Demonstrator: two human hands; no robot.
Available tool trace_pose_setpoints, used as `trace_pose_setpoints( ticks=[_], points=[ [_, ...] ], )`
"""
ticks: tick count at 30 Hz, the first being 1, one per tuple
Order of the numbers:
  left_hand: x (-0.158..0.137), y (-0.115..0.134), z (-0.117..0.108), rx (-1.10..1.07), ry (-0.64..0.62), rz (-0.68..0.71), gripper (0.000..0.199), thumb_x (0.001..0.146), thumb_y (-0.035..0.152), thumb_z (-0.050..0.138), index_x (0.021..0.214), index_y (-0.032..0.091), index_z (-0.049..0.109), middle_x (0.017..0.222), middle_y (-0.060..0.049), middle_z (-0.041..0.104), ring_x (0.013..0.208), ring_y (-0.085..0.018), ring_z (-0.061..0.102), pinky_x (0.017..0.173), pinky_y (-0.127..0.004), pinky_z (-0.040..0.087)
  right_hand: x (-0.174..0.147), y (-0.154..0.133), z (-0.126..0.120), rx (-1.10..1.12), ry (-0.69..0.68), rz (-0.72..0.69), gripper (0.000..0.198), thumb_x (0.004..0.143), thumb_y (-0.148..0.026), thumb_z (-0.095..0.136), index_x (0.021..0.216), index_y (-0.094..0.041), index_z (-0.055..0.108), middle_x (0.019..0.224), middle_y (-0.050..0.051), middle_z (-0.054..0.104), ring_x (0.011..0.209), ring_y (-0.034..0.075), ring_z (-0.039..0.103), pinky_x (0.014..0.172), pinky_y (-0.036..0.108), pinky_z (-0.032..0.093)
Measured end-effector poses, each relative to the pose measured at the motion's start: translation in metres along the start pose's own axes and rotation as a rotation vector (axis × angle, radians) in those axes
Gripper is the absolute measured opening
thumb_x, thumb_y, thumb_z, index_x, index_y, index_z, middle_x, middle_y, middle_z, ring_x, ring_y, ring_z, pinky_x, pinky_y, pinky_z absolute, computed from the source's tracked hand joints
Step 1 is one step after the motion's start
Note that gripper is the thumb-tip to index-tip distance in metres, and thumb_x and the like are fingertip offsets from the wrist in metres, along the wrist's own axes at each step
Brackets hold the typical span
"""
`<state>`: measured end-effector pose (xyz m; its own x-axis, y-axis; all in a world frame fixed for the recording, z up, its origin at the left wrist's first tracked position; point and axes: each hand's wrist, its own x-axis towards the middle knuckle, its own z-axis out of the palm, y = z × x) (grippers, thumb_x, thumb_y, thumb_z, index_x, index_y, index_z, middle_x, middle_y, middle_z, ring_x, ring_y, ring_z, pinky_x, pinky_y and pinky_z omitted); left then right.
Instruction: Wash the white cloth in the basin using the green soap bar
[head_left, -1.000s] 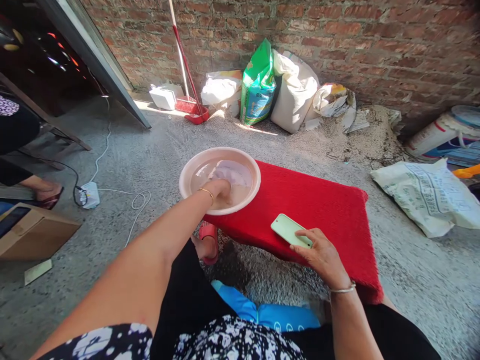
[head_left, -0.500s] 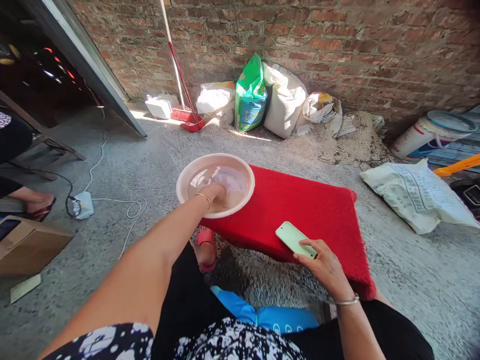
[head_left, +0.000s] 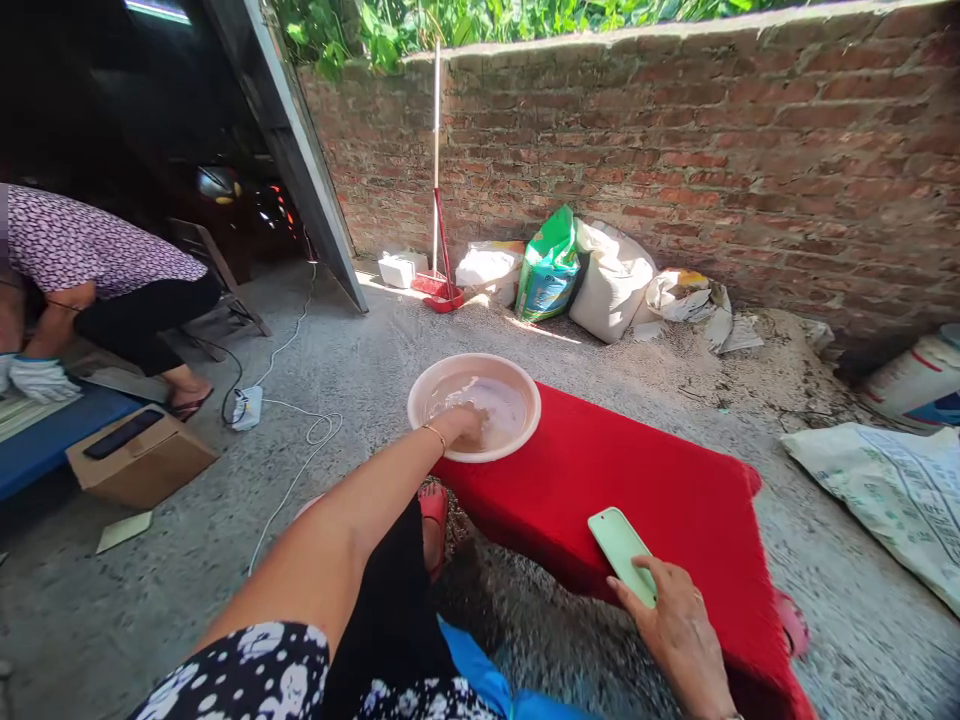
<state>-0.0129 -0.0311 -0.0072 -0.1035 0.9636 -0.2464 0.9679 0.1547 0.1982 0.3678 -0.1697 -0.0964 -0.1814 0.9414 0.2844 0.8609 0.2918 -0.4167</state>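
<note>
My left hand (head_left: 466, 424) is dipped in cloudy water inside a pale pink basin (head_left: 416, 405), its fingers submerged and blurred. A thin gold bracelet circles that wrist. The basin sits at the left end of a bench covered with a red cloth (head_left: 637, 460). Near the bench's front edge lies a pale green phone (head_left: 619, 540), flat on the cloth. My right hand (head_left: 671, 615) grips its near end, with the thumb at one side and fingers at the other.
At far left a person wearing white gloves (head_left: 41, 378) bends over a blue surface. A cardboard box (head_left: 142, 455), a power strip (head_left: 247, 408) and a white cable lie on the floor. Sacks (head_left: 611, 285), a broom and a red dustpan (head_left: 442, 298) stand along the brick wall.
The view has tilted up and turned left, bringing the gloved person and greenery into sight. My left hand has shifted within the basin water. My right hand stays on the phone.
</note>
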Motion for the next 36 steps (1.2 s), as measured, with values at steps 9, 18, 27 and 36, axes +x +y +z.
trace_pose_setpoints(
  ticks=[9, 18, 27, 36],
  points=[
    [-0.044, 0.011, -0.002, 0.077, -0.068, 0.072, 0.035, 0.087, 0.023, 0.05, 0.116, 0.013, 0.066, 0.113, -0.018, 0.068, 0.104, -0.026, 0.064, 0.089, -0.034, 0.048, 0.006, -0.016, -0.002, 0.056, -0.047, 0.123, 0.05, 0.082, -0.068, 0.044, 0.1, -0.024, 0.061, 0.094, 0.01, 0.06, 0.088, 0.027, 0.061, 0.07, 0.039, 0.049],
    [-0.055, 0.01, 0.008, -0.049, 0.031, 0.093, 0.031, 0.09, 0.037, 0.047, 0.104, 0.017, 0.068, 0.109, -0.013, 0.069, 0.101, -0.025, 0.064, 0.086, -0.034, 0.048, 0.067, -0.087, 0.025, -0.052, -0.07, 0.128, 0.046, 0.087, -0.053, 0.048, 0.12, -0.024, 0.062, 0.097, 0.009, 0.054, 0.089, 0.024, 0.057, 0.07, 0.033, 0.047],
    [-0.066, 0.01, 0.003, -0.232, 0.002, 0.352, 0.037, 0.097, 0.033, 0.032, 0.096, 0.02, 0.066, 0.102, -0.008, 0.07, 0.098, -0.021, 0.063, 0.088, -0.032, 0.045, 0.078, -0.108, 0.042, -0.21, -0.153, 0.183, 0.038, 0.087, -0.043, 0.056, 0.121, -0.027, 0.064, 0.096, 0.007, 0.051, 0.087, 0.02, 0.056, 0.071, 0.029, 0.044],
    [-0.071, 0.018, 0.014, -0.245, -0.045, 0.495, 0.057, 0.083, 0.055, 0.057, 0.127, 0.019, 0.052, 0.13, -0.011, 0.06, 0.118, -0.029, 0.056, 0.098, -0.037, 0.044, 0.092, -0.124, 0.022, -0.243, -0.169, 0.4, 0.042, 0.091, -0.049, 0.05, 0.127, -0.029, 0.057, 0.102, 0.007, 0.05, 0.09, 0.021, 0.058, 0.067, 0.028, 0.04]
  ],
)
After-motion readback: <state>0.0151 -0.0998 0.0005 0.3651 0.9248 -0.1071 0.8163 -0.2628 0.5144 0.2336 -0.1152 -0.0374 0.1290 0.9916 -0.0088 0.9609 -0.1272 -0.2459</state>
